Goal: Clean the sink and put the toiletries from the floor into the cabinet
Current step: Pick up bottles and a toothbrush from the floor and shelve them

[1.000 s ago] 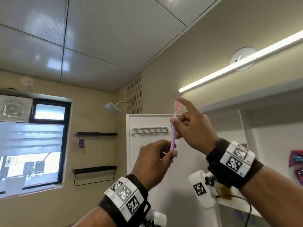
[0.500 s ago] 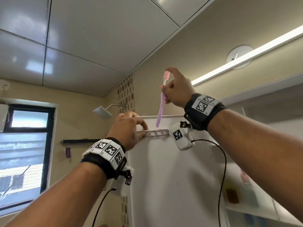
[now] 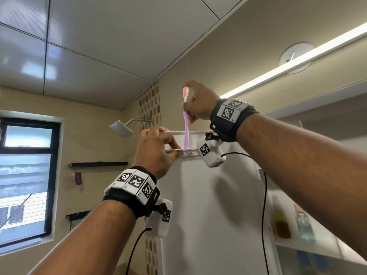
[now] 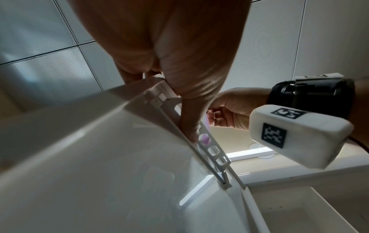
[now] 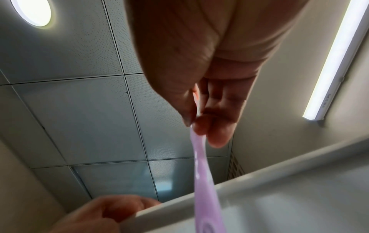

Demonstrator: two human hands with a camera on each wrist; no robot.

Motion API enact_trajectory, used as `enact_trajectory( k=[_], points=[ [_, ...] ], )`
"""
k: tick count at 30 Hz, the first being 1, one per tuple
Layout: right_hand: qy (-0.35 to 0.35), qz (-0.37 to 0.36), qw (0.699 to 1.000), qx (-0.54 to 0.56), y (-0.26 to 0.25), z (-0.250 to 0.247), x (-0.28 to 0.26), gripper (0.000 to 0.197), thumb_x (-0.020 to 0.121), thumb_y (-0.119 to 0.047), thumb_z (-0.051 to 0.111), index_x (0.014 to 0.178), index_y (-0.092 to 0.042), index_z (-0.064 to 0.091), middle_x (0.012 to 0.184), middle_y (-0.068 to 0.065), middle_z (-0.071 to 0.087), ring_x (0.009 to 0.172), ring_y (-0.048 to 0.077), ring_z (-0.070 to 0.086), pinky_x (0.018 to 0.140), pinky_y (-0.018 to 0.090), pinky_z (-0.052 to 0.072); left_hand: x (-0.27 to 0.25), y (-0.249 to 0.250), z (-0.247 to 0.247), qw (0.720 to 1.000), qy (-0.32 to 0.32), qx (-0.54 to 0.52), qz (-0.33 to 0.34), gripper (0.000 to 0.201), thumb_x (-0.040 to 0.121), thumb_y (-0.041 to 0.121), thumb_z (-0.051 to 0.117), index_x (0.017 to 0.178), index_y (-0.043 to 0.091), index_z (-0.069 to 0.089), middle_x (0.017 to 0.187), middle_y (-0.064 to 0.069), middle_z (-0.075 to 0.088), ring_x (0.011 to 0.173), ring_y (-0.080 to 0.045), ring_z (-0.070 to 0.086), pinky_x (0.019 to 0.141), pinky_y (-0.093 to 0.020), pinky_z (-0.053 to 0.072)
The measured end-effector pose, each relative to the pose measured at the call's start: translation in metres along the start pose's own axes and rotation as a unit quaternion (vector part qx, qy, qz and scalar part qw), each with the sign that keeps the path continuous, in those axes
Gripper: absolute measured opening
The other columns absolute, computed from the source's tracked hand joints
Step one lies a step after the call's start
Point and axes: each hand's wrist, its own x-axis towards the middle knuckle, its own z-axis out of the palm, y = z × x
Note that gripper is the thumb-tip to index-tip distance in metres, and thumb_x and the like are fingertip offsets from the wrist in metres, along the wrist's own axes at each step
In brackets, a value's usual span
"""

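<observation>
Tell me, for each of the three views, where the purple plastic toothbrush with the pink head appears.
Head view: the purple plastic toothbrush with the pink head stands upright at centre, its lower end in the white slotted rack.
Left wrist view: only its purple tip shows, in a rack slot, centre.
Right wrist view: the handle runs down the lower centre.
Shared landmark: the white cabinet door's top edge.

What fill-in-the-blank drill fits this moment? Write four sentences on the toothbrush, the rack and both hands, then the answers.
1. The right hand pinches a ____ toothbrush near its head.
2. The toothbrush's bristle end points ____.
3. Its lower end sits in a slot of the rack on the inside of the cabinet ____.
4. The ____ hand holds the rack beside that slot.

Answers: purple; up; door; left
</observation>
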Motion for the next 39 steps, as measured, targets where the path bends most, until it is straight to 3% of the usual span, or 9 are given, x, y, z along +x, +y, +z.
enact_trajectory(
  k=[5, 9, 13, 17, 20, 28, 33, 35, 39],
  points=[
    [-0.052, -0.019, 0.997, -0.054, -0.007, 0.012, -0.012, 0.054, 0.093, -0.009, 0.064, 0.14, -0.011, 0.038, 0.078, 0.01, 0.071, 0.053, 0.02, 0.072, 0.058, 0.037, 0.063, -0.002, -0.001, 0.0, 1.0, -0.001, 0.001, 0.008, 0.018, 0.076, 0.042, 0.082, 0.085, 0.029, 0.072, 0.119, 0.008, 0.051, 0.121, -0.018, 0.035, 0.092, -0.021, 0.025],
    [-0.044, -0.081, 0.987, -0.135, -0.011, 0.022, -0.024, 0.035, 0.096, -0.016, 0.06, 0.128, -0.012, 0.048, 0.073, 0.002, 0.07, 0.053, 0.016, 0.07, 0.06, 0.035, 0.062, -0.003, -0.002, 0.0, 1.0, -0.006, -0.001, 0.014, 0.02, 0.077, 0.046, 0.08, 0.087, 0.031, 0.071, 0.123, 0.007, 0.05, 0.124, -0.019, 0.034, 0.097, -0.026, 0.029],
    [0.034, -0.123, 0.979, -0.159, 0.003, 0.037, -0.036, 0.019, 0.095, -0.019, 0.058, 0.113, -0.012, 0.055, 0.082, 0.002, 0.067, 0.068, 0.018, 0.066, 0.07, 0.035, 0.06, -0.004, -0.002, 0.003, 1.0, 0.011, 0.002, 0.013, 0.02, 0.077, 0.045, 0.08, 0.085, 0.03, 0.07, 0.123, 0.006, 0.051, 0.125, -0.021, 0.035, 0.097, -0.026, 0.029],
    [0.115, -0.142, 0.97, -0.162, 0.025, 0.045, -0.047, 0.013, 0.094, -0.02, 0.06, 0.091, -0.008, 0.062, 0.079, 0.0, 0.06, 0.069, 0.017, 0.054, 0.066, 0.026, 0.045, -0.003, -0.003, 0.006, 0.999, 0.029, -0.006, 0.013, 0.017, 0.077, 0.04, 0.081, 0.082, 0.029, 0.069, 0.121, 0.006, 0.052, 0.122, -0.022, 0.036, 0.095, -0.024, 0.026],
    [0.126, -0.137, 0.969, -0.165, 0.038, 0.048, -0.056, 0.019, 0.094, -0.02, 0.06, 0.081, -0.007, 0.066, 0.076, -0.001, 0.058, 0.068, 0.017, 0.049, 0.061, 0.022, 0.035, -0.002, -0.005, 0.008, 1.0, 0.02, -0.006, 0.005, 0.015, 0.078, 0.038, 0.08, 0.083, 0.028, 0.069, 0.123, 0.006, 0.051, 0.124, -0.022, 0.035, 0.095, -0.024, 0.025],
    [0.138, -0.103, 0.98, -0.1, 0.049, 0.057, -0.081, 0.01, 0.091, -0.021, 0.061, 0.098, -0.017, 0.068, 0.08, -0.005, 0.066, 0.073, 0.016, 0.06, 0.069, 0.027, 0.05, -0.004, -0.007, 0.009, 1.0, 0.01, -0.02, 0.006, 0.016, 0.08, 0.039, 0.078, 0.083, 0.028, 0.068, 0.129, 0.006, 0.049, 0.129, -0.022, 0.032, 0.098, -0.024, 0.025],
    [0.144, -0.111, 0.979, -0.088, 0.054, 0.062, -0.092, 0.023, 0.093, -0.018, 0.059, 0.114, -0.019, 0.068, 0.083, -0.007, 0.066, 0.076, 0.011, 0.06, 0.071, 0.015, 0.045, -0.004, -0.009, 0.01, 1.0, 0.007, -0.026, 0.0, 0.019, 0.08, 0.043, 0.077, 0.086, 0.026, 0.071, 0.131, 0.006, 0.049, 0.13, -0.022, 0.031, 0.099, -0.025, 0.025],
    [0.153, -0.122, 0.976, -0.09, 0.056, 0.064, -0.096, 0.02, 0.092, -0.016, 0.058, 0.109, -0.019, 0.069, 0.084, -0.009, 0.065, 0.075, 0.007, 0.057, 0.069, 0.009, 0.041, -0.003, -0.01, 0.011, 1.0, 0.008, -0.031, -0.002, 0.019, 0.079, 0.043, 0.078, 0.085, 0.026, 0.071, 0.13, 0.007, 0.049, 0.13, -0.021, 0.031, 0.099, -0.024, 0.025],
    [0.156, -0.133, 0.975, -0.09, 0.058, 0.064, -0.105, 0.017, 0.09, -0.011, 0.057, 0.099, -0.017, 0.07, 0.092, -0.007, 0.067, 0.079, 0.007, 0.057, 0.074, 0.016, 0.047, -0.003, -0.01, 0.012, 0.999, 0.008, -0.033, -0.004, 0.02, 0.08, 0.042, 0.076, 0.085, 0.024, 0.07, 0.131, 0.006, 0.05, 0.13, -0.021, 0.031, 0.101, -0.027, 0.026]
  ],
)
